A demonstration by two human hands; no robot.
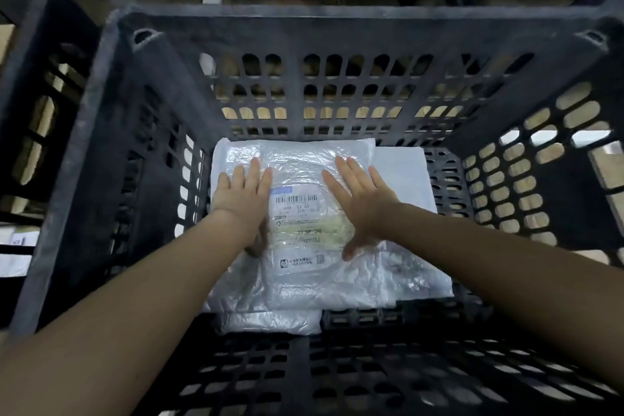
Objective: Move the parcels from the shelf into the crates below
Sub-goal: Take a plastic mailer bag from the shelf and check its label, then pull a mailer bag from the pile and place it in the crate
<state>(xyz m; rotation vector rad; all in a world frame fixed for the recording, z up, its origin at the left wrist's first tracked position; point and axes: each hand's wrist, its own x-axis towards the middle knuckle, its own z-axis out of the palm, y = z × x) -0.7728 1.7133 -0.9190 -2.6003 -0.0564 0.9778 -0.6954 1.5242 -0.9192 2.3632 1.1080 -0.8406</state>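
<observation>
Head view, left hand (241, 194) and right hand (363, 199) flat on parcel (304, 230)

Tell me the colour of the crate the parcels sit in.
The crate is black, with perforated walls; the head view shows it.

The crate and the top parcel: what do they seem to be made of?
Crate: looks like dark, matte moulded plastic, given its grid of rounded holes. Top parcel: seems a thin, glossy plastic bag, given its wrinkles, shine and the printed label showing on it.
</observation>
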